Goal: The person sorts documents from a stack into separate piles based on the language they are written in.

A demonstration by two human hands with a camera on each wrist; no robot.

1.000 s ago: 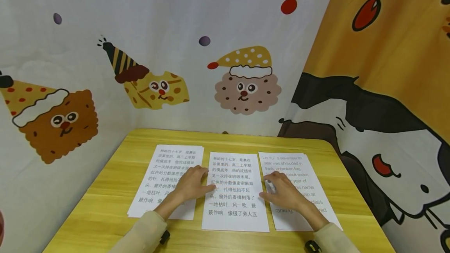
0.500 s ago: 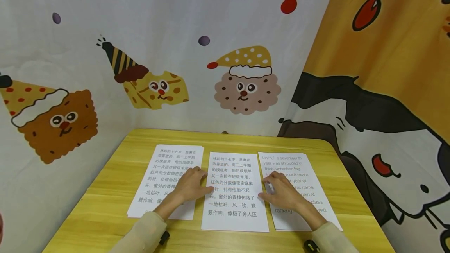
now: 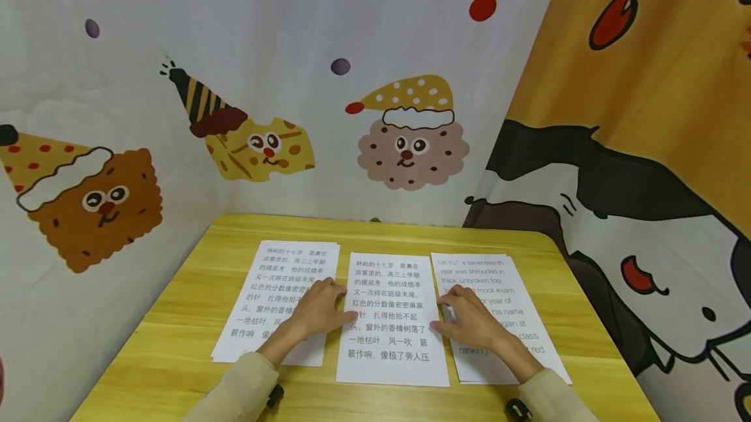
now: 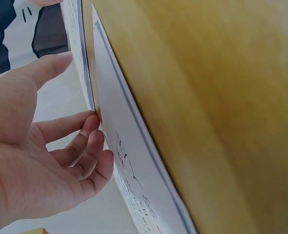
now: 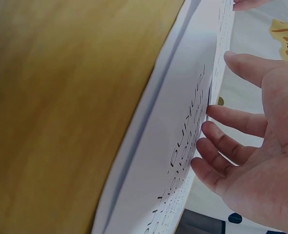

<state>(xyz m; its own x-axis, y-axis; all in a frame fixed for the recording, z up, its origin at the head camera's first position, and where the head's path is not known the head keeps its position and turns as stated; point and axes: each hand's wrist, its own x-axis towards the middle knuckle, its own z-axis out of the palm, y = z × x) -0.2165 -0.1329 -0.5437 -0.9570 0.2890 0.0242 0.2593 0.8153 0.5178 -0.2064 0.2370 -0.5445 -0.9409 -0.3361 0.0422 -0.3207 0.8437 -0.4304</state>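
Observation:
Three piles of white printed paper lie side by side. The middle pile (image 3: 390, 370) carries Chinese text, as does the left pile (image 3: 249, 291); the right pile (image 3: 525, 291) has English print. My left hand (image 3: 313, 308) rests over the left pile, with its thumb reaching onto the left edge of the middle sheet. On the other side, my right hand (image 3: 472, 321) lies over the right pile, its thumb at the middle sheet's right edge. In both wrist views the fingertips (image 4: 104, 158) touch paper, bent slightly and relaxed, and the palms hold nothing.
The piles lie on a yellow wood-grain table (image 3: 176, 304). Behind it hangs a white curtain (image 3: 281, 30) with cartoon figures, and an orange one (image 3: 675, 70) hangs on the right. Dark bands (image 3: 274, 397) show at both sleeve cuffs.

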